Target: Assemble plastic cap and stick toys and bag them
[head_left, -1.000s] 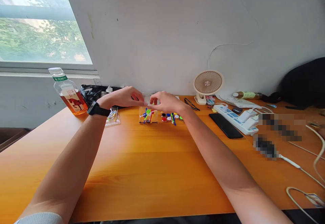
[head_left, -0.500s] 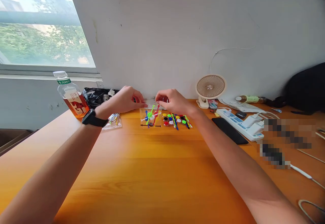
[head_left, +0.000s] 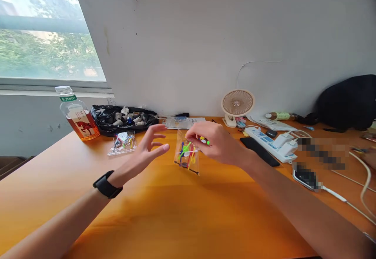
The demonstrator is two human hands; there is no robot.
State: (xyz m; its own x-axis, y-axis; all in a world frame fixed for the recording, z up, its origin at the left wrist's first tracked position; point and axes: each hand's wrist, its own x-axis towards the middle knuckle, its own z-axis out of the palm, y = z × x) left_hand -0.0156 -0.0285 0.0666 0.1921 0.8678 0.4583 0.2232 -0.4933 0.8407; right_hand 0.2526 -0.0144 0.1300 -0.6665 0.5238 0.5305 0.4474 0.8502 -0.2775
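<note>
My right hand pinches the top of a small clear plastic bag holding coloured plastic sticks and pieces, and the bag hangs tilted just above the orange table. My left hand, with a black watch on its wrist, is open with fingers spread, a short way left of the bag and touching nothing. A few coloured pieces show behind my right fingers. A second clear bag of coloured parts lies flat on the table further left.
A tea bottle and a black bag of small parts stand at the back left. A small fan, a phone, a power strip with plugs, cables and a black backpack fill the right side.
My right hand has lifted the bag off the table and pulled it nearer. My left hand has let go of it, opened, and drawn back to the left.
</note>
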